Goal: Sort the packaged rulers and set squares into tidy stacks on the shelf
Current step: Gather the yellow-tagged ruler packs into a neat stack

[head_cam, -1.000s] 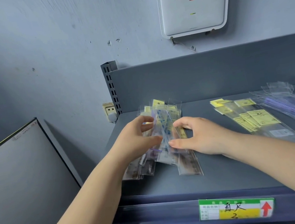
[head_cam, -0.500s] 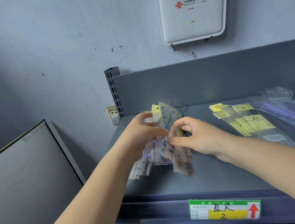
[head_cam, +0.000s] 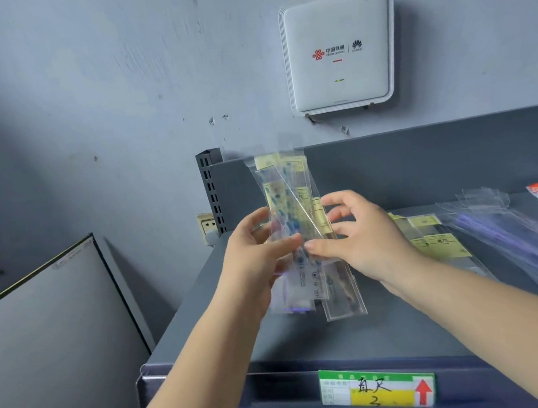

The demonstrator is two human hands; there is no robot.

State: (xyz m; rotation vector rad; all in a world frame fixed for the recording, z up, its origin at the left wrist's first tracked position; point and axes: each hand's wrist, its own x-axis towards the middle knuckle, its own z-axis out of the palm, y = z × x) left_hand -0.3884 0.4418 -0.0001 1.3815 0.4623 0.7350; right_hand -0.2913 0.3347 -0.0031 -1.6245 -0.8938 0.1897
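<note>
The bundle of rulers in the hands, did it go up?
Yes. The bundle of rulers rose off the shelf; its top now reaches the shelf's back panel edge.

Stationery shop, grey metal shelf (head_cam: pixel 399 330) with handwritten price label (head_cam: pixel 378 387) on its front rail, packaged rulers (head_cam: pixel 439 242) laid out, wall-mounted WiFi router (head_cam: pixel 339 52) above.

dim bluish light | soft shadows left | wide-angle bending | slight blur
</note>
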